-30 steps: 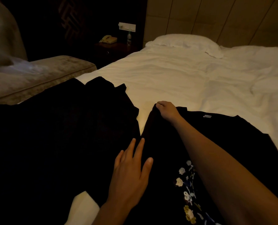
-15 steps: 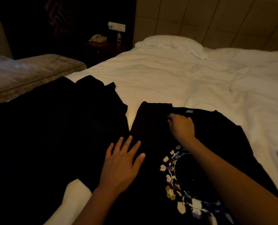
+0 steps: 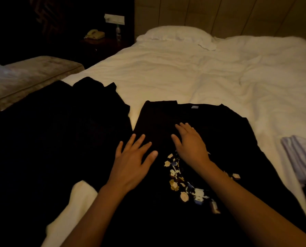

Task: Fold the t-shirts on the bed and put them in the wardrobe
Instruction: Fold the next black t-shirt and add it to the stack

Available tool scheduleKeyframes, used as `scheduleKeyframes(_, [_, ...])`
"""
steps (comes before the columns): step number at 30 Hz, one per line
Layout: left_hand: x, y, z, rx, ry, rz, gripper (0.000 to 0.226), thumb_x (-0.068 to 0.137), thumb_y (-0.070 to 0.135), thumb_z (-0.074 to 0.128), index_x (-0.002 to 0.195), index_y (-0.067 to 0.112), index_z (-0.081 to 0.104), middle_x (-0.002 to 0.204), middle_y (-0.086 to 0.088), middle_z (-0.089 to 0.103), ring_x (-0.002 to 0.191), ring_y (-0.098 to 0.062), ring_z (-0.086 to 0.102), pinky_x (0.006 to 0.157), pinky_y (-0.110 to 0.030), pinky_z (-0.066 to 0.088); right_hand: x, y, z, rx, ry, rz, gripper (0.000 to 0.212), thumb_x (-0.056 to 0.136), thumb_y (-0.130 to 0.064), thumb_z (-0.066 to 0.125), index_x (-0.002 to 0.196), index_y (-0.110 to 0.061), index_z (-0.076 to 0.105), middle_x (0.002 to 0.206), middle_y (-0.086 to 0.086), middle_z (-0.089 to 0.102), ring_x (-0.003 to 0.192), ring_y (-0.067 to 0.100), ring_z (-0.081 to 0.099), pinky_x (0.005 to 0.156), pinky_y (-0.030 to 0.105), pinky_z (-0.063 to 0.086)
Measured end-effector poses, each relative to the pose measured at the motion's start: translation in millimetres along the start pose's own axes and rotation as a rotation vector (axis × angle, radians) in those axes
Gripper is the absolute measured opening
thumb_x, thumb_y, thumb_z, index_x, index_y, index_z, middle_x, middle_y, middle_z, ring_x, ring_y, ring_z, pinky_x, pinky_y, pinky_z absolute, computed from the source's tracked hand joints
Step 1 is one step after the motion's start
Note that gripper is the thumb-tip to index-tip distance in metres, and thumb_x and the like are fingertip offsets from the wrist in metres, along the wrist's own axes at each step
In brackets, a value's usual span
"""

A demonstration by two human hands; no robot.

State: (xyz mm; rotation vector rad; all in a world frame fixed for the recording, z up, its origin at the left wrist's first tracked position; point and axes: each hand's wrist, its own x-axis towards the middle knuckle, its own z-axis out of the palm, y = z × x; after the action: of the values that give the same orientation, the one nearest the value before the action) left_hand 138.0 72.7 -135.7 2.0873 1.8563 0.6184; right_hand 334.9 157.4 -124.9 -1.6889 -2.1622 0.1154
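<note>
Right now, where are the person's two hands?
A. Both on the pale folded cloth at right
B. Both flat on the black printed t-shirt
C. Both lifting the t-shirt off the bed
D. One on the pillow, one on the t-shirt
B: the left hand and right hand lie open, fingers spread, on the black printed t-shirt, which lies on the bed.

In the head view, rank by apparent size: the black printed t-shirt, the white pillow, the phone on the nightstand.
1. Black t-shirt with the floral print, largest by far, though nearest the camera.
2. White pillow, far off at the headboard, so it looks smaller than it is.
3. Pale yellow phone, smallest.
</note>
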Motion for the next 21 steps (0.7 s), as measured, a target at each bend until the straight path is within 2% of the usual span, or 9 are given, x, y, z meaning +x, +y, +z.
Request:
scheduleKeyframes(4, [17, 34, -7, -0.203, -0.006, -0.009, 0.080, 0.087, 0.075, 0.013, 0.148, 0.030, 0.041, 0.158, 0.009, 0.030, 0.148, -0.007, 0.014, 0.122, -0.035, 0.010, -15, 23, -26, 0.064, 0.091, 0.059, 0.053, 0.103, -0.041, 0.041, 0.150, -0.017, 0.038, 0.156, 0.000, 0.035, 0.148, 0.015, 0.021, 0.118, 0.029, 0.018])
scheduleKeyframes(6, [43, 51, -5, -0.244, -0.013, 0.003, 0.064, 0.099, 0.062, 0.028, 0.148, 0.025, 0.042, 0.157, 0.004, 0.034, 0.147, -0.011, 0.022, 0.120, -0.032, 0.017, -9, 45, -39, 0.081, 0.112, 0.109, 0.054, 0.103, -0.039, 0.043, 0.151, -0.015, 0.036, 0.156, 0.003, 0.035, 0.148, 0.016, 0.021, 0.118, 0.029, 0.019])
scheduleKeyframes(9, [96, 67, -1, -0.306, -0.002, -0.005, 0.053, 0.103, 0.045, 0.036, 0.147, 0.017, 0.043, 0.152, -0.004, 0.041, 0.141, -0.017, 0.035, 0.110, -0.024, 0.024, 13, 84, -55, 0.130, 0.149, 0.211, 0.056, 0.102, -0.035, 0.047, 0.151, -0.011, 0.034, 0.154, 0.008, 0.038, 0.146, 0.021, 0.026, 0.116, 0.034, 0.025])
scheduleKeyframes(13, [170, 67, 12, -0.246, -0.034, -0.024, 0.055, 0.104, 0.042, 0.039, 0.150, 0.013, 0.036, 0.153, -0.010, 0.039, 0.141, -0.024, 0.036, 0.111, -0.032, 0.028, 54, 139, -65, 0.072, 0.177, 0.290, 0.057, 0.099, -0.034, 0.048, 0.148, -0.008, 0.036, 0.143, 0.014, 0.048, 0.134, 0.030, 0.042, 0.109, 0.041, 0.037])
scheduleKeyframes(18, [242, 50, 34, -0.054, -0.056, -0.028, 0.059, 0.105, 0.042, 0.036, 0.152, 0.008, 0.029, 0.155, -0.015, 0.034, 0.141, -0.029, 0.034, 0.112, -0.038, 0.029, 101, 193, -58, 0.004, 0.098, 0.351, 0.062, 0.101, -0.041, 0.044, 0.149, -0.004, 0.031, 0.144, 0.020, 0.044, 0.135, 0.034, 0.039, 0.107, 0.044, 0.036])
scheduleKeyframes(20, [265, 39, 42, -0.025, -0.057, -0.049, 0.058, 0.105, 0.042, 0.035, 0.150, 0.006, 0.033, 0.152, -0.016, 0.037, 0.138, -0.032, 0.036, 0.110, -0.040, 0.032, 117, 209, -50, -0.009, 0.056, 0.357, 0.060, 0.101, -0.046, 0.040, 0.144, -0.004, 0.037, 0.137, 0.021, 0.047, 0.127, 0.036, 0.045, 0.101, 0.044, 0.041])
scheduleKeyframes(21, [275, 33, 47, -0.003, -0.043, -0.047, 0.054, 0.105, 0.042, 0.036, 0.143, 0.004, 0.041, 0.146, -0.017, 0.042, 0.133, -0.033, 0.042, 0.106, -0.041, 0.036, 123, 215, -45, -0.014, 0.040, 0.363, 0.059, 0.101, -0.049, 0.038, 0.139, -0.004, 0.042, 0.132, 0.021, 0.050, 0.122, 0.036, 0.049, 0.096, 0.044, 0.043])
